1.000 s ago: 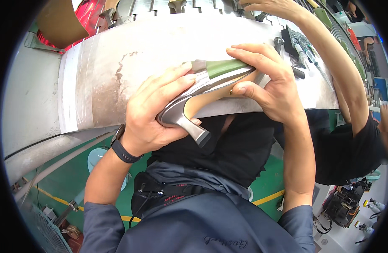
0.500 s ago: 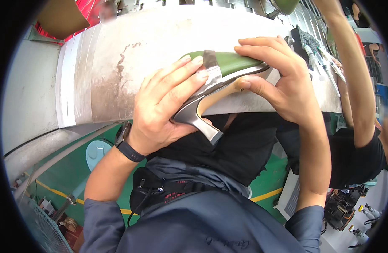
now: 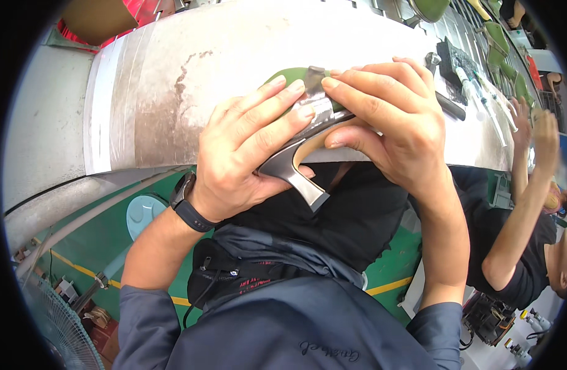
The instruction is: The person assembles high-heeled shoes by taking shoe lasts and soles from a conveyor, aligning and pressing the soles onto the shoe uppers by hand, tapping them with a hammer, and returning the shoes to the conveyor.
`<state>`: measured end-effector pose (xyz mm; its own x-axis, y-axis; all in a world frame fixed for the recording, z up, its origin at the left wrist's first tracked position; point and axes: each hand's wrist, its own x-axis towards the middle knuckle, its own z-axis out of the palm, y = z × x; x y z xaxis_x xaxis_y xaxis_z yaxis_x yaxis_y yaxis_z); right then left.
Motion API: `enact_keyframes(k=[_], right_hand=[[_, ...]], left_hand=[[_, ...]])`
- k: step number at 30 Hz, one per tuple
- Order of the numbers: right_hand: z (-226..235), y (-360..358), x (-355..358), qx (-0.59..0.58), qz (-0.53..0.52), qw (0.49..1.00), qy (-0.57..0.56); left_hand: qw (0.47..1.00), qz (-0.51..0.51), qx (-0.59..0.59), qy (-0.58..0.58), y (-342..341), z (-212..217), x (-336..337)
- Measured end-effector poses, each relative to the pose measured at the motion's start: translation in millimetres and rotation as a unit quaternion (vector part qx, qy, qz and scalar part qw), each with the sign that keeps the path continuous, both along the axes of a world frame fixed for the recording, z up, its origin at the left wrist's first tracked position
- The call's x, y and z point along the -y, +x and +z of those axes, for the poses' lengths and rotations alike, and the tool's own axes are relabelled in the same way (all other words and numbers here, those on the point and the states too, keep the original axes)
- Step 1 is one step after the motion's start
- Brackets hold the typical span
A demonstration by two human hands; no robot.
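Note:
Between my hands, over the near part of the worktable, lies a high-heeled shoe (image 3: pixel 293 166) on a green shoe last (image 3: pixel 291 75). It has a dark glossy heel, a tan sole and a shiny dark strap (image 3: pixel 322 106) across the green. My left hand (image 3: pixel 231 151) is wrapped round the heel end, its fingers over the top and its thumb tip showing behind the heel. My right hand (image 3: pixel 394 117) grips the forepart, fingertips at the strap and thumb under the sole. The toe is hidden by my right hand.
A dark-handled hammer (image 3: pixel 450 106) and several syringes (image 3: pixel 484 102) lie right of my hands on the pale worktable (image 3: pixel 154 117). Beyond runs a slatted conveyor bearing green lasts (image 3: pixel 496 43). A co-worker's raised arm (image 3: pixel 524 209) is at right. Below left are a light-blue stool (image 3: pixel 145 213) and a fan (image 3: pixel 55 327).
My right hand has slid left along the shoe from the front to the strap, covering more of the green. The co-worker's arm has drawn back from the conveyor.

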<state>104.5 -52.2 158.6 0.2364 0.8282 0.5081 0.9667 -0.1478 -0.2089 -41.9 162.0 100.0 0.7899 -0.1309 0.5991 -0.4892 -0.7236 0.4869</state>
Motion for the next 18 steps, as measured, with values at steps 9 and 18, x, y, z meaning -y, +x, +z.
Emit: enact_keyframes(k=[9,18], right_hand=[[9.9,-0.1,-1.4,-0.04,-0.009,0.999,-0.029],[57.3,-1.4,-26.3,-0.229,-0.092,0.946,-0.208]], left_hand=[[1.0,0.001,-0.003,0.007,2.0,-0.2,0.6],[1.0,0.004,0.01,0.019,2.2,-3.0,0.0]])
